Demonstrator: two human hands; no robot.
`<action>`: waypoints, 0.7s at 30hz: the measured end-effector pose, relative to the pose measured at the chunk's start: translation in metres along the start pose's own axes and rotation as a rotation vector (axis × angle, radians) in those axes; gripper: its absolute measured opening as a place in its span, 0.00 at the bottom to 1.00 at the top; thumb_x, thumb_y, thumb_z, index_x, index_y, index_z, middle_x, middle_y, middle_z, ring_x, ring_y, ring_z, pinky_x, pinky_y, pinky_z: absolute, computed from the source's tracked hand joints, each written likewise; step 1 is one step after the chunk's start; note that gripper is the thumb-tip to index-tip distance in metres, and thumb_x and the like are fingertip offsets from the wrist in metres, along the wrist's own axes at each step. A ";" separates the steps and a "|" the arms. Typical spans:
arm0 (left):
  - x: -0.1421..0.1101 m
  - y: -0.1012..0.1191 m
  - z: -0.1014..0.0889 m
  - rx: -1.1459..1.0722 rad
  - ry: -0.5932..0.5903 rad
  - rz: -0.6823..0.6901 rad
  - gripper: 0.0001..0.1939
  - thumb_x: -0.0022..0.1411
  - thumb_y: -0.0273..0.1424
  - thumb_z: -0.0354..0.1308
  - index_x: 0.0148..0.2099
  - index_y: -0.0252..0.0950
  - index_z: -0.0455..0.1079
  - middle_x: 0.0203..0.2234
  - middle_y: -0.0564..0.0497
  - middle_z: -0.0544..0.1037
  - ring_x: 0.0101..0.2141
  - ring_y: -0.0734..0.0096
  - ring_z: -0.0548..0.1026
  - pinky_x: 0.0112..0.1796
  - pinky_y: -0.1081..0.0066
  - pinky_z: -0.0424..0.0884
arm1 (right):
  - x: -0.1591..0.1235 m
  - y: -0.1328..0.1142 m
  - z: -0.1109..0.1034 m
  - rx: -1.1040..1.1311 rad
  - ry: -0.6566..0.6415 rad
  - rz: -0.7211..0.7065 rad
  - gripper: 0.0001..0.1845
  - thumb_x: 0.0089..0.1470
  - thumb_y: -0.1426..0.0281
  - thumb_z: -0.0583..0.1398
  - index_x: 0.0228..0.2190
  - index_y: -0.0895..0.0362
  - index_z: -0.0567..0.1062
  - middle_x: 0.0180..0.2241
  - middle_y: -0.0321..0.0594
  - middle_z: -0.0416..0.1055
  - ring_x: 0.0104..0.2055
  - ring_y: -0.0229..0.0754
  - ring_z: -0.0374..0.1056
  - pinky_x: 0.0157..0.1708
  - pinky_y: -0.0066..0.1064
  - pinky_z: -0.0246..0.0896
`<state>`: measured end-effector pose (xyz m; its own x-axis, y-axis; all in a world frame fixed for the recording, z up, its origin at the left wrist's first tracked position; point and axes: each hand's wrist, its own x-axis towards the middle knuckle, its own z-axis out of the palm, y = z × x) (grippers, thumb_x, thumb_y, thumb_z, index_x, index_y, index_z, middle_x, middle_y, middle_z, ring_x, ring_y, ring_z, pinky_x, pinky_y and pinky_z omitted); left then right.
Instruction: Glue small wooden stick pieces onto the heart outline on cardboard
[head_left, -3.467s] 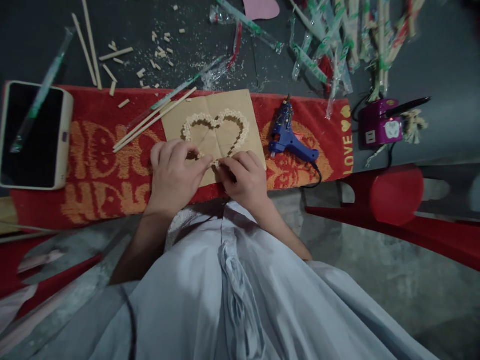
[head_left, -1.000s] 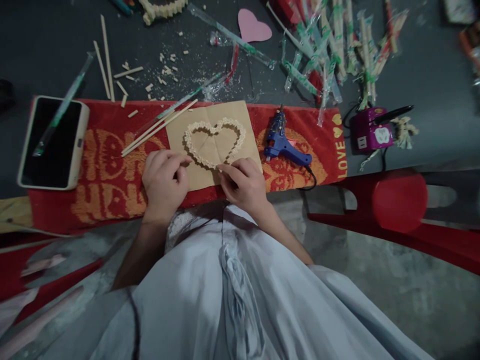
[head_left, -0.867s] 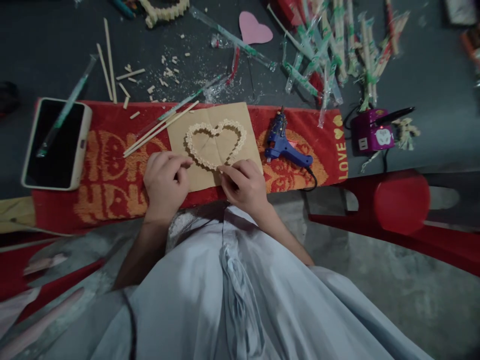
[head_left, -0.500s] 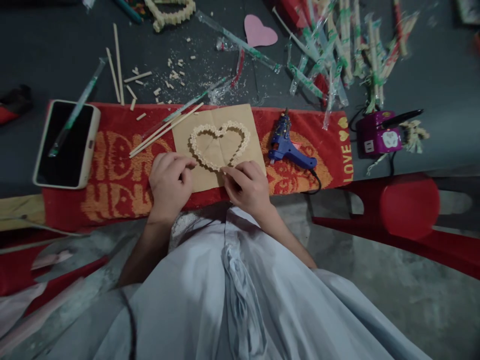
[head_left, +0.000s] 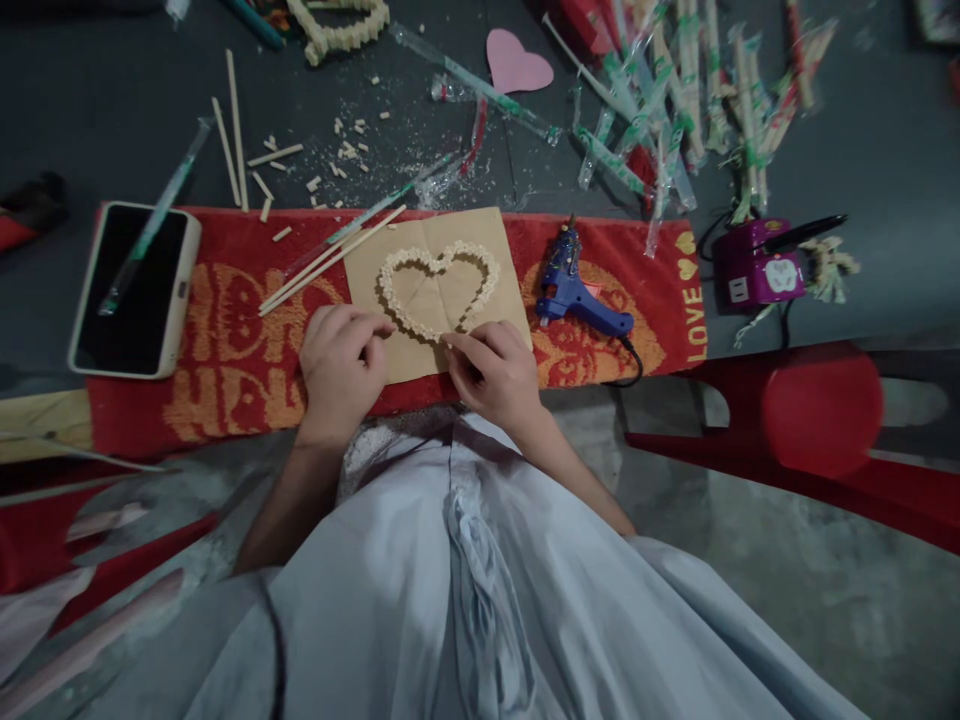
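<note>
Left hand [head_left: 387, 345], fingers slack, back from the heart [head_left: 439, 266]; right hand [head_left: 496, 372] pinched on its wearer-facing tip.

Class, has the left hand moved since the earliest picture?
Yes: judged against the brown paper, the left hand has moved to the person's left.

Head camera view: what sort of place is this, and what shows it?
Probably a craft workspace: a beige heart-shaped outline on brown creased paper, a blue plastic glue gun on a red-and-orange towel, and short pale stick offcuts scattered over the dark grey tabletop.
</note>
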<state>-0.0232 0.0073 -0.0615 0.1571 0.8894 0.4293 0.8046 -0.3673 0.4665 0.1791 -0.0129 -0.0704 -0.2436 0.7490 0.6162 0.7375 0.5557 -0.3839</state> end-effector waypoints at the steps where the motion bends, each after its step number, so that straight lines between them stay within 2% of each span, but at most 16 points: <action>1: 0.001 0.001 -0.001 -0.001 -0.006 0.016 0.15 0.58 0.19 0.52 0.36 0.41 0.76 0.32 0.51 0.77 0.37 0.63 0.74 0.43 0.62 0.68 | 0.000 0.000 0.000 -0.005 -0.004 -0.001 0.09 0.63 0.72 0.57 0.39 0.58 0.78 0.29 0.41 0.71 0.31 0.40 0.64 0.32 0.32 0.61; 6: 0.007 0.009 -0.005 -0.011 -0.126 0.147 0.12 0.63 0.25 0.56 0.44 0.43 0.77 0.40 0.48 0.77 0.45 0.59 0.73 0.49 0.56 0.68 | 0.001 0.000 -0.001 0.026 0.001 0.001 0.08 0.61 0.73 0.58 0.40 0.59 0.78 0.30 0.42 0.72 0.32 0.40 0.64 0.32 0.32 0.61; 9: 0.010 0.013 -0.005 0.009 -0.200 0.172 0.10 0.65 0.30 0.56 0.46 0.43 0.77 0.44 0.46 0.76 0.49 0.56 0.72 0.52 0.53 0.67 | 0.001 -0.001 0.002 0.029 0.003 0.026 0.08 0.62 0.72 0.58 0.41 0.59 0.77 0.29 0.41 0.71 0.32 0.41 0.63 0.32 0.33 0.60; 13: 0.011 0.013 -0.003 0.043 -0.205 0.175 0.10 0.68 0.33 0.55 0.46 0.43 0.77 0.44 0.46 0.76 0.50 0.56 0.71 0.53 0.53 0.67 | 0.001 -0.001 0.007 -0.083 -0.039 0.072 0.12 0.64 0.65 0.57 0.40 0.59 0.77 0.29 0.42 0.72 0.32 0.42 0.65 0.34 0.34 0.61; 17: 0.010 0.012 -0.002 0.058 -0.193 0.188 0.09 0.69 0.34 0.55 0.46 0.44 0.77 0.45 0.46 0.76 0.50 0.58 0.69 0.54 0.55 0.67 | 0.003 -0.001 0.010 -0.137 -0.024 0.034 0.12 0.65 0.68 0.56 0.36 0.58 0.78 0.27 0.40 0.73 0.31 0.41 0.64 0.33 0.33 0.60; 21: 0.010 0.012 -0.001 0.043 -0.193 0.185 0.08 0.69 0.34 0.55 0.45 0.46 0.76 0.44 0.47 0.75 0.50 0.60 0.69 0.53 0.54 0.68 | 0.003 -0.002 0.011 -0.133 -0.048 0.066 0.12 0.66 0.69 0.55 0.34 0.57 0.78 0.27 0.40 0.73 0.31 0.41 0.63 0.33 0.33 0.59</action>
<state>-0.0126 0.0119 -0.0511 0.4068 0.8451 0.3468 0.7748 -0.5203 0.3591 0.1699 -0.0076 -0.0754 -0.2191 0.8004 0.5580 0.8292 0.4542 -0.3258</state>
